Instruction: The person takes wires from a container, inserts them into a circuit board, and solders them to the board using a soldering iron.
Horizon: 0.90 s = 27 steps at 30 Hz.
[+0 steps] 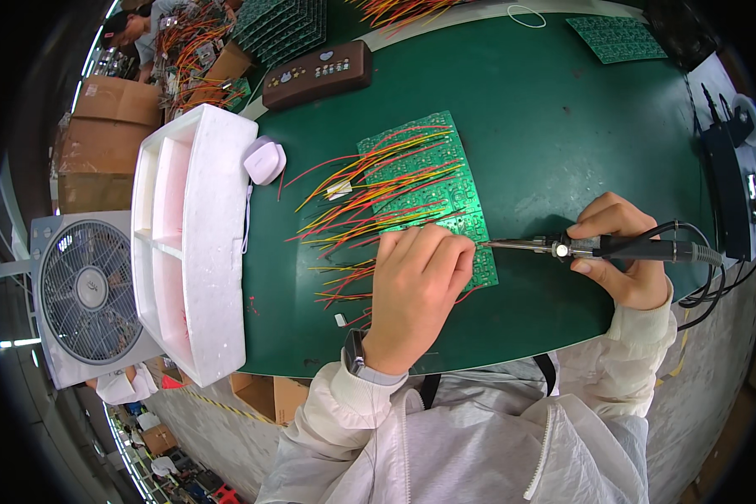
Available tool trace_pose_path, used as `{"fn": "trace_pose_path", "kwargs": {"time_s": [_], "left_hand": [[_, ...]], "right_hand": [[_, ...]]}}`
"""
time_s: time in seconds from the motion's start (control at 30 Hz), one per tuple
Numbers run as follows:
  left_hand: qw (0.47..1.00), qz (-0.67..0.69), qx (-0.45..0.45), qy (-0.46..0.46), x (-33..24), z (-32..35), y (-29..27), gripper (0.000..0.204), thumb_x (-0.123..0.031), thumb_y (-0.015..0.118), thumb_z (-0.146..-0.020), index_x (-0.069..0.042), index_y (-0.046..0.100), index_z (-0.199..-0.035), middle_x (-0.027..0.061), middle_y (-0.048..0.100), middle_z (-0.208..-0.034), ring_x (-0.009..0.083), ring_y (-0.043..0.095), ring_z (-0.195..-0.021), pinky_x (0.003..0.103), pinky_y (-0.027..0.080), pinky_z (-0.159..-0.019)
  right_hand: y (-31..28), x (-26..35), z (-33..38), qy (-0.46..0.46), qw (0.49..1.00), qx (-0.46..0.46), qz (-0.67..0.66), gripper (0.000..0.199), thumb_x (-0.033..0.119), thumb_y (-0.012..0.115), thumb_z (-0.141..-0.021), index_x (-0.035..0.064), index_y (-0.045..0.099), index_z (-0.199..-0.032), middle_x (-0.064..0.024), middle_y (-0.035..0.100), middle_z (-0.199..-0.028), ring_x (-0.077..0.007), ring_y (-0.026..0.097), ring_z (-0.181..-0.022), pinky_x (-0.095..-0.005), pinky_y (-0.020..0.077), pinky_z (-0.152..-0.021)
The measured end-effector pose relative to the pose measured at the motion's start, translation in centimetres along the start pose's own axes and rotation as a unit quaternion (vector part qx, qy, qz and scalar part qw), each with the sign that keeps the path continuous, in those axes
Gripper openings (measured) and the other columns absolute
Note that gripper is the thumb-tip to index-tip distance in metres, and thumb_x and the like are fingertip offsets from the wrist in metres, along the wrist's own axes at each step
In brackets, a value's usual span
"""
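Note:
A green circuit board panel [466,197] lies on the green work table, with rows of red, yellow and black wires [370,197] soldered or laid along it and trailing off to the left. My right hand [626,252] grips a soldering iron [668,250] that points left, its tip at the panel's right edge. Over the lower part of the board, my left hand [424,273] is closed, fingertips pinched close to the iron's tip. Whatever those fingers hold is hidden behind them.
To the left stand a white foam box [218,252] with compartments, a fan [91,288] and a lilac case [265,160]. A brown pencil case [317,76] and another board panel [617,39] lie farther back. The soldering station [727,185] and its cables are at right.

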<state>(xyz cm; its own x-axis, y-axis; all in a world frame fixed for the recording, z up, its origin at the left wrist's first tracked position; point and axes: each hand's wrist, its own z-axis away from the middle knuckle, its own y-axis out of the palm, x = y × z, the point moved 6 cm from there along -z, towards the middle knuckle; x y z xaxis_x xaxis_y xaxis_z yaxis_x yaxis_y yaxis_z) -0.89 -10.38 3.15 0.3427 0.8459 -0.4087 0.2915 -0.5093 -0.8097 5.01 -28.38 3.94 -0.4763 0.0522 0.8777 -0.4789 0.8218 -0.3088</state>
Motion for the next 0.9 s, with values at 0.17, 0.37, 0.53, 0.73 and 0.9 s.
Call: {"fn": "trace_pose_path", "kwargs": {"time_s": [0.17,0.37,0.53,0.73,0.9], "left_hand": [[1.0,-0.002,0.001,-0.001,0.0,0.0,0.0,0.02,0.001,0.066,-0.06,-0.008,0.055,-0.074,-0.0004,0.051,-0.069,0.0169,0.049,-0.062,0.029,0.034,-0.059],[0.999,0.026,0.013,-0.029,0.3,0.0,0.0,0.02,0.001,0.066,-0.06,-0.008,0.055,-0.074,-0.0003,0.051,-0.068,0.0167,0.048,-0.061,0.029,0.034,-0.06],[1.0,0.013,0.0,-0.012,0.2,0.0,0.0,0.02,0.001,0.066,-0.06,-0.008,0.055,-0.074,-0.0003,0.051,-0.068,0.0163,0.048,-0.06,0.029,0.033,-0.06],[1.0,0.0,0.007,-0.016,0.1,0.0,0.0,0.019,0.0,0.066,-0.061,-0.008,0.055,-0.074,-0.0003,0.051,-0.068,0.0166,0.049,-0.062,0.029,0.034,-0.06],[1.0,-0.009,0.003,-0.005,0.0,0.0,0.1,0.018,0.0,0.066,-0.063,-0.008,0.055,-0.075,0.0006,0.051,-0.07,0.0173,0.05,-0.064,0.03,0.034,-0.06]], "right_hand": [[-0.1,-0.1,0.1,0.001,1.0,-0.003,-0.009,0.027,0.004,0.072,-0.061,-0.003,0.058,-0.084,-0.0109,0.055,-0.074,-0.0166,0.049,-0.062,-0.0265,0.0358,-0.054],[0.0,-0.2,0.1,-0.004,1.0,-0.005,-0.008,0.027,0.005,0.072,-0.062,-0.003,0.057,-0.084,-0.011,0.055,-0.074,-0.0167,0.049,-0.062,-0.0266,0.0359,-0.054],[0.0,-0.2,0.1,-0.003,1.0,-0.003,-0.014,0.027,0.004,0.072,-0.061,-0.0034,0.058,-0.083,-0.0113,0.055,-0.074,-0.0172,0.05,-0.062,-0.0268,0.0363,-0.054],[-1.0,-0.7,0.7,0.009,0.994,-0.075,-0.075,0.029,0.009,0.07,-0.064,-0.0033,0.056,-0.086,-0.011,0.054,-0.076,-0.0154,0.048,-0.065,-0.0254,0.0361,-0.058],[-2.4,-1.1,1.4,0.044,0.972,-0.216,-0.087,0.034,0.022,0.066,-0.073,-0.0025,0.052,-0.091,-0.0062,0.049,-0.074,-0.0103,0.044,-0.064,-0.0217,0.033,-0.056]]}}
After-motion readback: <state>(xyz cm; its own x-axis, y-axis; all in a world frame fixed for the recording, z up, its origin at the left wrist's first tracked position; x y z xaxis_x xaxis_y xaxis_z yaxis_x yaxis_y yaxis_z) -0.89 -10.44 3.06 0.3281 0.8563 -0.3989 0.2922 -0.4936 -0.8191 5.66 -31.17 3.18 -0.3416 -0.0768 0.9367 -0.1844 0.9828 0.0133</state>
